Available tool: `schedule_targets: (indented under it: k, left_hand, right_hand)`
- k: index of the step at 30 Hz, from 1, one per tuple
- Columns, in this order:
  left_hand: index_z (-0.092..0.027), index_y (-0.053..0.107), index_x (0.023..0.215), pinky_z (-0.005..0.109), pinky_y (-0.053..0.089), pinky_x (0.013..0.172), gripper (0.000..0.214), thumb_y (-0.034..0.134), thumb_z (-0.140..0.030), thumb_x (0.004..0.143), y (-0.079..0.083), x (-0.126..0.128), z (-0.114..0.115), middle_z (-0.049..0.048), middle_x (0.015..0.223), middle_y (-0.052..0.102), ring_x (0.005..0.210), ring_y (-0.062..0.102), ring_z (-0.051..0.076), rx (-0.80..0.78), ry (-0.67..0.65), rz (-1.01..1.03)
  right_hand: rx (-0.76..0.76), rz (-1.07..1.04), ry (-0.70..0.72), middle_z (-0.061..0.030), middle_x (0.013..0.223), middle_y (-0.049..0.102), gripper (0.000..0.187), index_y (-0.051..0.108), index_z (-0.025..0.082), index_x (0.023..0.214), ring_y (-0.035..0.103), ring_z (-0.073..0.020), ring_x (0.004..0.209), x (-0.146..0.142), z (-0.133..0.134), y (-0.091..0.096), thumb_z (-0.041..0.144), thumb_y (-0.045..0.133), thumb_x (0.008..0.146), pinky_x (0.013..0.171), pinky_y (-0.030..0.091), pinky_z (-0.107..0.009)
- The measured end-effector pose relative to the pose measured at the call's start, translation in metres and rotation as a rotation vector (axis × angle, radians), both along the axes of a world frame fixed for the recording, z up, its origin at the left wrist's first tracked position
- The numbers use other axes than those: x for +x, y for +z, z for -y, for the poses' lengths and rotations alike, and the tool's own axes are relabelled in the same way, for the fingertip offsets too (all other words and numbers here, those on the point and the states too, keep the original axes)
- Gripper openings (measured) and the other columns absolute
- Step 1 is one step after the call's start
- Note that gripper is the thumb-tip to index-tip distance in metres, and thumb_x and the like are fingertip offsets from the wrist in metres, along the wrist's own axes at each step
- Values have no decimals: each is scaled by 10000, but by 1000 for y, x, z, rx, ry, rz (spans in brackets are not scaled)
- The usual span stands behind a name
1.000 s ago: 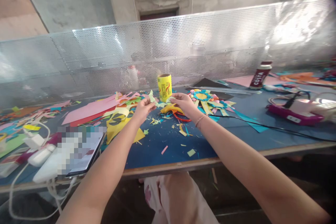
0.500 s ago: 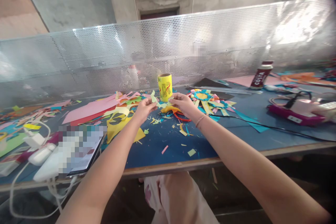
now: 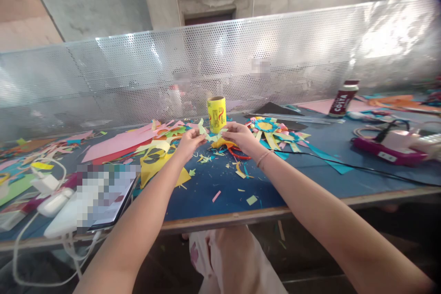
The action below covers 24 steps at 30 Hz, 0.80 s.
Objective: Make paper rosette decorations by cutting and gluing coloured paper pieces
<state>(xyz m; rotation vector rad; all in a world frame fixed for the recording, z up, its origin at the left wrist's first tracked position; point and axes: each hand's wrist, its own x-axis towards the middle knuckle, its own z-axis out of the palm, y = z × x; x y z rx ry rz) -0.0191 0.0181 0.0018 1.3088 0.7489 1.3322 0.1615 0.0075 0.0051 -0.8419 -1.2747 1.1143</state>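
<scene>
While left hand (image 3: pixel 190 143) and right hand (image 3: pixel 240 137) pinch it, green paper (image 3: pixel 213 138) lies between.

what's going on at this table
A person's left hand and right hand pinch pale green paper above a blue table; whether it is one piece is hard to tell. A yellow roll stands upright just beyond the hands. Pink paper lies to the left, a blue-and-yellow paper flower to the right, and small scraps are strewn in front.
</scene>
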Motion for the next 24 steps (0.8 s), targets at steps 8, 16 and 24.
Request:
schedule_targets:
  k: [8, 16, 24]
  left_hand:
    - [-139, 527, 716, 307, 460, 738, 266, 725, -252, 579, -2, 0, -1, -9, 732, 535, 701, 529, 101, 15, -18, -9]
    - [-140, 563, 781, 300, 457, 736, 277, 725, -239, 579, 0, 1, 0, 23, 820, 578, 739, 544, 113, 1, -30, -10]
    - [-140, 556, 753, 316, 457, 751, 246, 718, -226, 589, 0, 1, 1, 8, 781, 560, 731, 545, 111, 15, -38, -1]
  right_hand:
    - [4, 125, -54, 4, 744, 572, 189, 574, 156, 768, 526, -62, 616, 0, 0, 1, 188, 677, 613, 553, 445, -188]
    - [-126, -31, 49, 21, 743, 536, 237, 545, 169, 780, 551, -74, 650, -2, 8, 5, 167, 689, 591, 666, 502, -247]
    - [-110, -34, 62, 27, 701, 521, 241, 542, 174, 801, 552, -75, 625, -2, 7, 4, 201, 686, 610, 676, 511, -255]
